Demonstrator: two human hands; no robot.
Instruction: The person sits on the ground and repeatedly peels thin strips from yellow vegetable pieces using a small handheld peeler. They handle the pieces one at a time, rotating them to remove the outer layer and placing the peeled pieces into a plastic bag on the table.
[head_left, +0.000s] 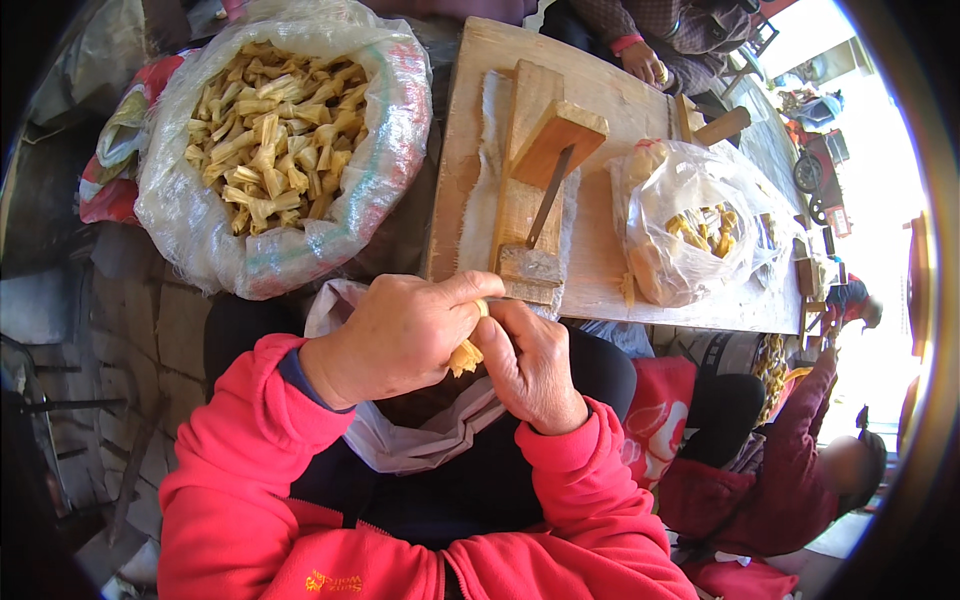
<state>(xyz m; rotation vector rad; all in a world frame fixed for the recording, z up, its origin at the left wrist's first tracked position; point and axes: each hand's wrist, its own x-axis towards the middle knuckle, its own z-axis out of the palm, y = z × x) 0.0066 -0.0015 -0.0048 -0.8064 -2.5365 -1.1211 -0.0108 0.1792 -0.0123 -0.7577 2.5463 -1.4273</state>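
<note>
Both of my hands meet over my lap, just below the near edge of the table. Between them is a small yellow knotted piece (466, 358) of dried, husk-like material, its frayed end pointing down. My left hand (397, 337) grips it from the left, with the index finger stretched across the top. From the other side, the thumb and fingers of my right hand (527, 356) pinch it; the fingers hide most of the knot. Beneath the hands, a pale open bag (442, 442) rests on my lap. A wooden stand with a thin metal strip (551, 199) is just beyond them.
A large woven plastic sack (397, 150) at the upper left brims with similar yellow knots (277, 142). On the wooden table (592, 225) sits a clear plastic bag (652, 247) holding more. Another person's hand (643, 64) is across the table; a seated person (765, 480) is at right.
</note>
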